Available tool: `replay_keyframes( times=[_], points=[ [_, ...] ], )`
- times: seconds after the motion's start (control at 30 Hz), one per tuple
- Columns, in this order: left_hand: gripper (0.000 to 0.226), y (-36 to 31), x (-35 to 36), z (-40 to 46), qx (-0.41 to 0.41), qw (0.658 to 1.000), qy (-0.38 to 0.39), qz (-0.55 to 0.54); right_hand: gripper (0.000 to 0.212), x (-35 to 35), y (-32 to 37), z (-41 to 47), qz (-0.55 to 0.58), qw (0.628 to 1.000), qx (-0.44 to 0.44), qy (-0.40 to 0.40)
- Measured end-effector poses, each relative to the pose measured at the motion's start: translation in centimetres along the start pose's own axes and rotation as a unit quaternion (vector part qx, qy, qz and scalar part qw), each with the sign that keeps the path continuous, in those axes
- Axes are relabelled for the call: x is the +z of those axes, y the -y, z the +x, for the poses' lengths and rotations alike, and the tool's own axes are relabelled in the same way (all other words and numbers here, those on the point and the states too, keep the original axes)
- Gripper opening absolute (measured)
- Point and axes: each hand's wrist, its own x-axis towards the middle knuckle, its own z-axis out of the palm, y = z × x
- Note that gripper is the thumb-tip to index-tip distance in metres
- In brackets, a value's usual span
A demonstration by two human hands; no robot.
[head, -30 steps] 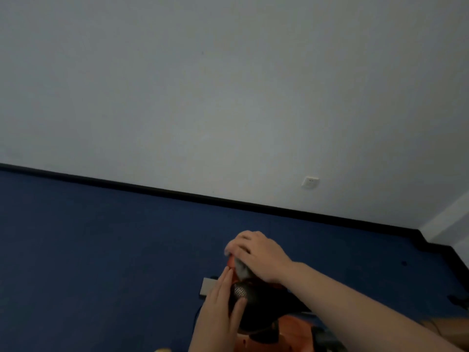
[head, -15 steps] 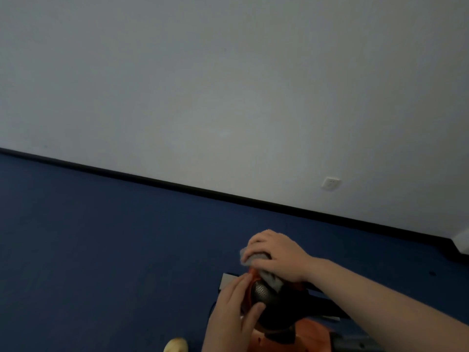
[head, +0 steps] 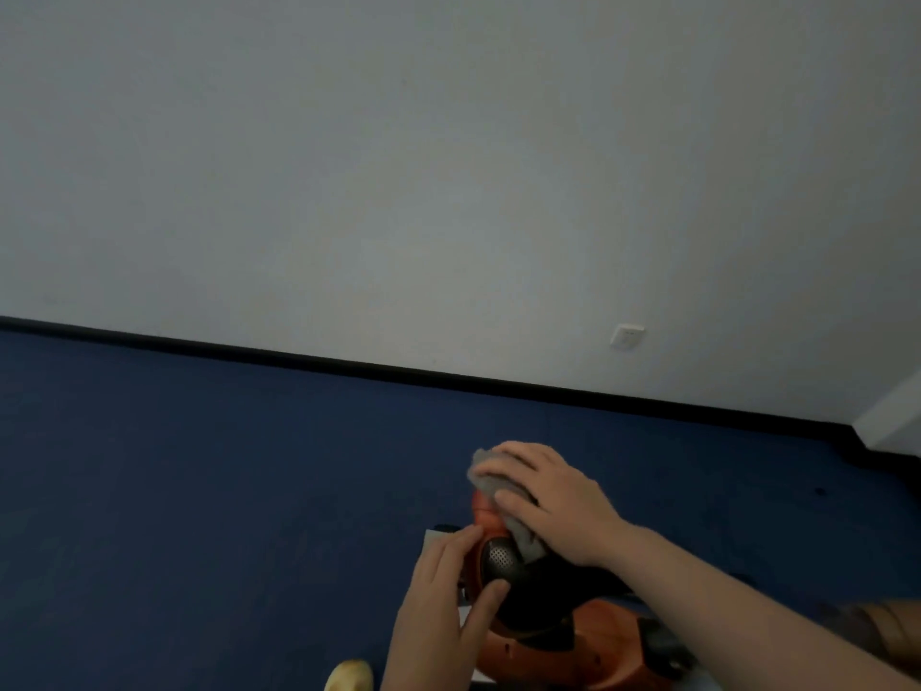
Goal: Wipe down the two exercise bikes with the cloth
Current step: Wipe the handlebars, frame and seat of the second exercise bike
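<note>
The grey cloth (head: 491,483) is bunched on the front top of the orange and black exercise bike (head: 558,635), low in the head view right of centre. Its long axis runs from the upper left, where a crumpled edge sticks out, down to the lower right, where a tail lies beside a perforated black round part (head: 502,558). The cloth is pressed under the right hand (head: 553,506), whose fingers are spread over it and curled slightly round it, so this grip is filled with cloth; most of the fabric is hidden beneath the palm. The left hand (head: 443,600) is laid against the bike's left side just below the cloth, fingers nearly straight, the thumb resting on the black rim; this grip is loose and holds nothing. A dark blue floor (head: 199,491) is seen below, met by a black skirting (head: 299,359) and a pale wall (head: 448,167) bearing a white socket (head: 627,336). A yellowish rounded thing (head: 351,676) is cut off at the bottom edge.
</note>
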Motion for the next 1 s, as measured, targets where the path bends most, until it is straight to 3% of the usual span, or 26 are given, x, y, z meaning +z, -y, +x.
replay_keyframes(
  times=[0.1,0.17,0.2,0.27,0.37,0.43,0.57,0.63,0.73,0.83,1.0],
  points=[
    [0.045,0.1,0.1,0.0,0.01,1.0,-0.014,-0.005,0.032,-0.6,-0.1,1.6,0.079,0.979,0.187,0.022],
    [0.047,0.4,0.3,0.0,0.019,1.0,-0.014,0.0,0.036,-0.3,0.8,3.1,0.035,0.963,0.266,0.007],
    [0.047,0.6,0.3,0.0,0.02,1.0,-0.011,-0.001,0.038,0.3,1.3,3.1,0.003,0.963,0.269,-0.016],
    [0.045,0.8,0.0,0.3,0.036,0.999,-0.008,-0.004,0.041,1.9,2.3,1.5,-0.077,0.975,0.194,-0.08],
    [0.03,1.3,-0.8,1.6,0.073,0.997,-0.009,-0.015,0.045,2.6,2.2,-2.6,-0.074,0.989,0.09,-0.087],
    [0.024,1.3,-1.4,2.6,0.101,0.995,-0.003,-0.018,0.045,1.4,0.8,-4.3,-0.041,0.985,0.142,-0.091],
    [0.041,1.2,-1.6,4.0,0.14,0.989,0.051,0.0,0.037,-0.5,-0.5,-3.4,-0.11,0.936,0.334,-0.036],
    [0.051,1.3,-1.6,4.9,0.146,0.985,0.087,-0.007,0.042,0.2,1.1,-2.0,-0.121,0.912,0.385,-0.073],
    [0.059,1.1,-1.7,6.7,0.167,0.977,0.134,0.002,0.047,3.0,3.9,-2.7,-0.135,0.91,0.341,-0.192],
    [0.052,0.6,-1.4,9.2,0.204,0.966,0.157,0.008,0.048,3.7,4.5,-6.1,-0.118,0.92,0.307,-0.212],
    [0.044,-0.9,0.6,13.5,0.287,0.921,0.231,0.128,0.036,2.4,1.0,-9.2,-0.12,0.848,0.451,-0.252]
  ],
)
